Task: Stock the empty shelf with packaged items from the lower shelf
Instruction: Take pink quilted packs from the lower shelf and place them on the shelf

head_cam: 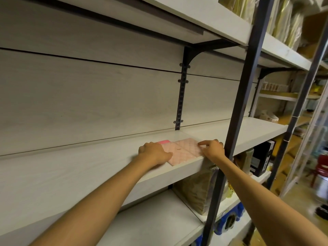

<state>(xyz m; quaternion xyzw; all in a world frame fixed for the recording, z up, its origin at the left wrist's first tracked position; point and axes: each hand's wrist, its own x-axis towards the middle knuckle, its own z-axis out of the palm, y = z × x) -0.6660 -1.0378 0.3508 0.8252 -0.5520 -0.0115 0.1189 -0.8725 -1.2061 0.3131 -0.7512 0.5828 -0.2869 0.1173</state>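
**Pink packets on the pale shelf**

Head view: two flat pink checked packets (184,150) lying side by side near the front edge of the pale shelf (88,167). Left hand (154,154) pressing flat, fingers relaxed; right hand (212,148) pinching the right packet's edge.

Pale pink checked packets (184,150) on whitish wood-grain shelf (88,167); brighter pink edge far left. Dark grey post (237,107). Olive-tan bag (197,190) below, blue pack (229,221) lower right, red stool (322,166) far right.
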